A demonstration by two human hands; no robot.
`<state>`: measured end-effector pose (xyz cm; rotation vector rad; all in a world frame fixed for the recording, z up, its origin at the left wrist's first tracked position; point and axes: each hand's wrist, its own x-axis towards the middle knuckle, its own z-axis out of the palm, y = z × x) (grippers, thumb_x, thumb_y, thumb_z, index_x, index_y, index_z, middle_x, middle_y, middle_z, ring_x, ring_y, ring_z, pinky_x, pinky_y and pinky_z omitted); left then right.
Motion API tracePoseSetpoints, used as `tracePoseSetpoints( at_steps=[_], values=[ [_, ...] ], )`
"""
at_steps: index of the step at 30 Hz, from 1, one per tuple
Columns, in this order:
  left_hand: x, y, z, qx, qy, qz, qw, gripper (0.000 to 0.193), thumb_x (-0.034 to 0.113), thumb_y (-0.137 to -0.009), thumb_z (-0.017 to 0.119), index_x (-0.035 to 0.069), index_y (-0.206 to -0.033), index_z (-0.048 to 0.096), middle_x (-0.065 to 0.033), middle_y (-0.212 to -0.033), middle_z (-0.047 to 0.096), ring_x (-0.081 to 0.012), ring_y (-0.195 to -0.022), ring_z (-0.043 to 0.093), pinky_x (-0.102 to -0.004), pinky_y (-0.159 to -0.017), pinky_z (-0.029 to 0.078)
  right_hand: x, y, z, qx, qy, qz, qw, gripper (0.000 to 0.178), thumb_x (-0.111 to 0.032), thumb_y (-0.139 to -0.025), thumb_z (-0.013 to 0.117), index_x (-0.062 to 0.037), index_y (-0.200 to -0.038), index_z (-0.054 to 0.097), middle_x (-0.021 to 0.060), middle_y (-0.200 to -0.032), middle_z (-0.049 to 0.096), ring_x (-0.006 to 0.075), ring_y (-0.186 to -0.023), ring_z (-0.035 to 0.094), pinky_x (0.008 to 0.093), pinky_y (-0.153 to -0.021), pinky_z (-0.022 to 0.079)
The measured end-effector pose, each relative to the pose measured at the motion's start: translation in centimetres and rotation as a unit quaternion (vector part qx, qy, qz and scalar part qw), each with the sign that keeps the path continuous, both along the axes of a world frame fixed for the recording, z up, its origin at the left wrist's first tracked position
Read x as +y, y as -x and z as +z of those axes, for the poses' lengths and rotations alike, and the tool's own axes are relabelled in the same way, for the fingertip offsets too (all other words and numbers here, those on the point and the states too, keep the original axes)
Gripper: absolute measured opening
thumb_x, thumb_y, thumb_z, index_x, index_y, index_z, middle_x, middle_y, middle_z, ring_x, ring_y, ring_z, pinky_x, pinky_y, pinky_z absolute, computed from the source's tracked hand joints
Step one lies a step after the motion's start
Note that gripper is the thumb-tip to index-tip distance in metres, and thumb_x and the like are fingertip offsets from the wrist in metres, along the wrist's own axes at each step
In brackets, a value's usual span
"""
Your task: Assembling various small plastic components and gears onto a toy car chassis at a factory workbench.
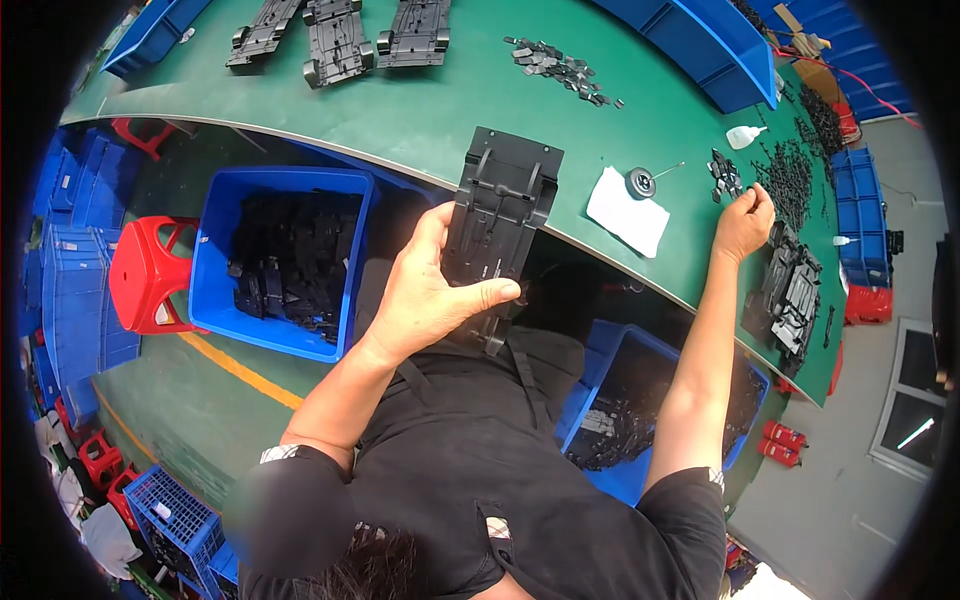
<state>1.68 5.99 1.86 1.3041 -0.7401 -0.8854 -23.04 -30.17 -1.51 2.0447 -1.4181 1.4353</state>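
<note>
Green tabletop [420,110] sweeps across the upper half of the frame, its edges bent by the lens and its far end cut off above. Nearest, at the bottom centre, is the wearer's black clothing [470,440]; a blurred dark patch hides part of it at lower left.

From there the left forearm angles up to mid-frame, where the left hand [425,295] grips a black toy-car chassis [495,215], thumb across its lower part and fingers mostly hidden behind its left edge. The chassis stands nearly upright in the picture, just left of centre; its lower end is partly covered by the thumb and hard to separate from the dark clothing.

At right, the other arm stretches almost straight upward. Its right hand [742,225] is bent inward, fingertips drawn narrowly together beside a small heap of black parts [725,177]; whether they pinch a piece cannot be made out.

Left of that hand, a wheel [640,183] with a thin rod sits on white paper [625,220]. Farther off lie scattered grey pieces [560,70], top centre, and three more chassis [335,45], upper left, cropped by the frame.
</note>
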Motion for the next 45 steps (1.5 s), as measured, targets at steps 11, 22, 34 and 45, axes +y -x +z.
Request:
tracePoseSetpoints(
  at_steps=[11, 22, 34, 45],
  values=[
    [0.4, 0.1, -0.3, 0.029, -0.003, -0.028, 0.999, 0.072, 0.012, -0.073, 0.08, -0.002, -0.131, 0.041, -0.01, -0.113, 0.06, -0.0145, -0.104, 0.056, -0.03, -0.092, 0.045, -0.3, 0.1, -0.2, 0.006, 0.009, 0.007, 1.0, 0.015, -0.011, -0.085, 0.059, -0.0065, -0.098, 0.065, 0.0111, -0.091, 0.065, 0.0292, -0.085, 0.061, 0.0391, -0.073, 0.05],
    [0.7, -0.3, 0.3, 0.088, 0.029, -0.133, 0.987, 0.066, 0.003, -0.081, 0.069, -0.003, -0.137, 0.036, -0.01, -0.127, 0.052, -0.0147, -0.116, 0.049, -0.0308, -0.101, 0.039, -0.6, 0.2, 0.0, 0.013, 0.016, 0.008, 1.0, 0.015, -0.011, -0.084, 0.059, -0.005, -0.096, 0.065, 0.0121, -0.089, 0.066, 0.0295, -0.085, 0.062, 0.0397, -0.073, 0.05],
    [0.7, -1.0, -0.3, 0.123, 0.028, -0.245, 0.961, 0.066, 0.002, -0.083, 0.068, -0.003, -0.14, 0.035, -0.0093, -0.127, 0.053, -0.0138, -0.115, 0.051, -0.0293, -0.096, 0.043, 10.3, -3.0, 8.7, -0.403, -0.231, 0.385, 0.797, 0.018, -0.007, -0.092, 0.058, 0.0017, -0.107, 0.061, 0.0076, -0.088, 0.065, 0.0109, -0.07, 0.059, 0.0217, -0.066, 0.049],
    [0.1, -0.9, 0.0, 0.321, -0.002, -0.344, 0.882, 0.07, -0.001, -0.076, 0.071, -0.008, -0.137, 0.037, -0.0156, -0.127, 0.055, -0.0185, -0.115, 0.055, -0.0318, -0.1, 0.043, 19.9, -8.6, 6.0, -0.47, -0.539, 0.506, 0.481, 0.017, -0.008, -0.09, 0.061, 0.001, -0.105, 0.061, 0.0083, -0.091, 0.064, 0.0182, -0.083, 0.064, 0.0328, -0.08, 0.053]
  ],
)
